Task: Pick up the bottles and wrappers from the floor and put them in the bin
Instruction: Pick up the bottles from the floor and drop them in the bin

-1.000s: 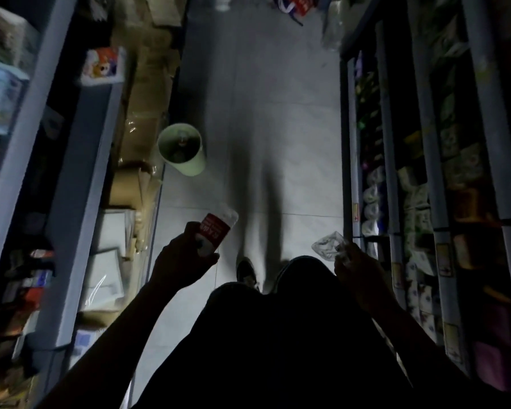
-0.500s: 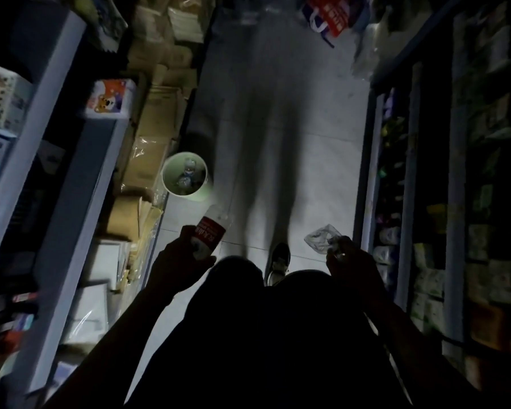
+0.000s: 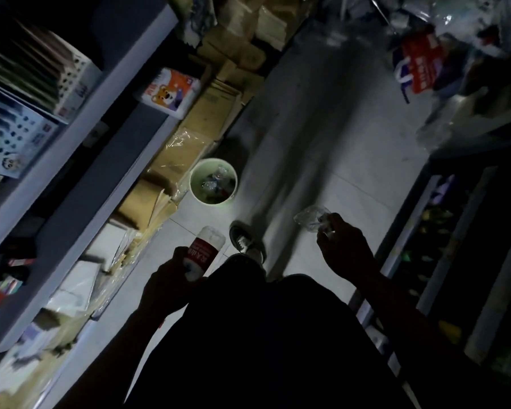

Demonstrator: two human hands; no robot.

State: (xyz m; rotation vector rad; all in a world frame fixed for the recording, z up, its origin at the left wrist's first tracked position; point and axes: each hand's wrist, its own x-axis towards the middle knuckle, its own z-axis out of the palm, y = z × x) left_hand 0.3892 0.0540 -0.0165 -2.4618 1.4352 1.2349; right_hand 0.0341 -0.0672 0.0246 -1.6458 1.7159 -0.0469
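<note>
Between dim shop shelves, left hand (image 3: 171,286) grips a red-labelled bottle (image 3: 202,253); white label print unreadable. Right hand (image 3: 347,250) pinches a clear wrapper (image 3: 311,216). Pale green bin (image 3: 213,181) ahead.

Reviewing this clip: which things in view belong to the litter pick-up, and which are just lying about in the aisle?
Part of the job:
- bottle, held in the left hand
- clear wrapper, pinched by the right hand
- bin, already holding some bottles

Just lying about:
- cardboard boxes along the left shelf
- packet with a bear picture
- plastic bag
</note>
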